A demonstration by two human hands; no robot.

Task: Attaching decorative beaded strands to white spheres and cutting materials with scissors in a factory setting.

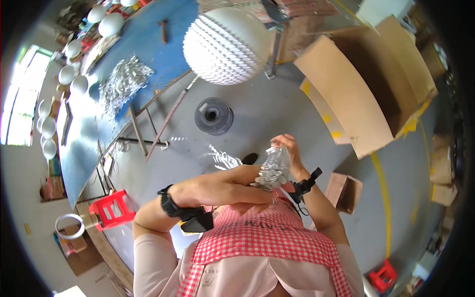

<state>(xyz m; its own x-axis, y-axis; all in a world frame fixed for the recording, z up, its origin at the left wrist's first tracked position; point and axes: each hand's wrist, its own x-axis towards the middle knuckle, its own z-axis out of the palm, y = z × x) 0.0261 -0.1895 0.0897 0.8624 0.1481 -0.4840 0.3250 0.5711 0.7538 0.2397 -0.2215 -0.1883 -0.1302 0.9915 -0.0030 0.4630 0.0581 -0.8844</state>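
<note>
Head view shows us both hands raised in front of the chest, over a grey floor [277, 114]. Our left hand [232, 185] lies across the picture with its fingers closed around the lower end of a silvery bundle of small shiny pieces [273, 168]. Our right hand [291, 151] is just beyond it, fingers curled and pinched on the upper end of the same bundle, so the bundle sits between the two hands and touches both. We cannot tell how the pieces are joined together.

Each wrist carries a black band: one on the left wrist [169, 202], one on the right wrist [306, 184]. Below the hands we see a red and white checked apron [267, 242] over a pale pink shirt [153, 267].

Beyond the hands, a black spool [213, 115] lies flat on the floor, and farther on a large white ball covered in small spikes [225, 44] hangs or stands near a blue table [143, 54]. A heap of silvery pieces [123, 81] rests on that table, with plain white balls [111, 24] along its far edge. To the left of the left forearm stands a red plastic stool [113, 210], and a roll of white tape [69, 226] sits just beside it. To the right of the right hand, well apart, is a large open cardboard box [366, 84]; a small cardboard box [344, 192] sits near the right forearm. A second red stool [383, 277] is low on the right.
</note>
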